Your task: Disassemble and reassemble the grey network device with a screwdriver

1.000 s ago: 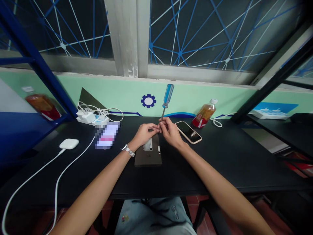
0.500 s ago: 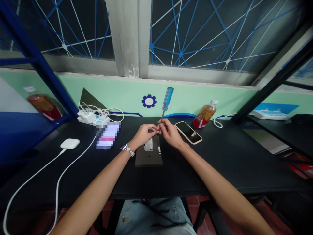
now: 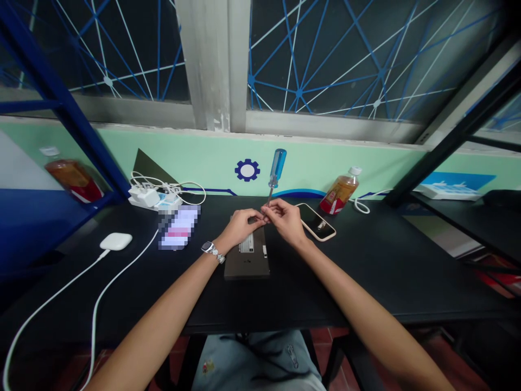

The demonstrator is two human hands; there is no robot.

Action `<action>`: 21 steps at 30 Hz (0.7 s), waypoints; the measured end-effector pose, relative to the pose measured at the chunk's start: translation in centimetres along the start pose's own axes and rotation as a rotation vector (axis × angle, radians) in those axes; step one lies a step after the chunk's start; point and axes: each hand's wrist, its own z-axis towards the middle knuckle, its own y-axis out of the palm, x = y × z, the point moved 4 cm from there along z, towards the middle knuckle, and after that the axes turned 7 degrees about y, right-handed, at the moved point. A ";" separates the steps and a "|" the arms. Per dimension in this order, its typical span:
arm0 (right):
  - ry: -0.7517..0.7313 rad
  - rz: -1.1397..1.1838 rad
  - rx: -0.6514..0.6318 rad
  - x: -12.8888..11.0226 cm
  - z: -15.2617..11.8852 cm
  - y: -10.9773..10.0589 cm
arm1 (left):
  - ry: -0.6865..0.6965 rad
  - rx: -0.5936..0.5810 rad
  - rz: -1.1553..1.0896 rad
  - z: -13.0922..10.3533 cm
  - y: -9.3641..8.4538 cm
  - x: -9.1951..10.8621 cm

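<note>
A screwdriver [image 3: 277,167] with a clear blue handle stands nearly upright, handle up and leaning slightly right. My right hand [image 3: 286,221] pinches its metal shaft low down. Close against those fingertips, my left hand [image 3: 243,227] has thumb and fingers pressed together; what they grip, perhaps the shaft's lower end, is too small to make out. Beneath both hands lies a flat grey-brown box-like device [image 3: 247,266] with a white label, on the black desk. The screwdriver's tip is hidden by the fingers. A watch [image 3: 207,247] and bracelet circle my left wrist.
Right of my hands lie a phone [image 3: 317,221] and a drink bottle [image 3: 340,191]. On the left are a pixelated phone-like screen [image 3: 181,227], a white earbud case [image 3: 116,241] on a cable, and a power strip [image 3: 154,200] with plugs. Shelf frames flank the desk.
The screwdriver handle has shifted slightly down and left, and my right-hand fingers have changed their pose a little on the shaft. The device stays put.
</note>
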 end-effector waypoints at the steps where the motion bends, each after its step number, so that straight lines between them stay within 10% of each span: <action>1: 0.003 0.003 -0.012 0.1 0.0 0.0 | -0.002 -0.003 -0.014 0.0 0.0 0.0; 14: -0.059 -0.209 -0.004 -0.8 -0.2 -0.2 | -0.030 -0.010 -0.087 0.1 0.0 -0.1; 21: 0.056 0.034 0.063 0.4 0.0 -0.1 | -0.031 0.038 -0.071 0.1 0.1 0.4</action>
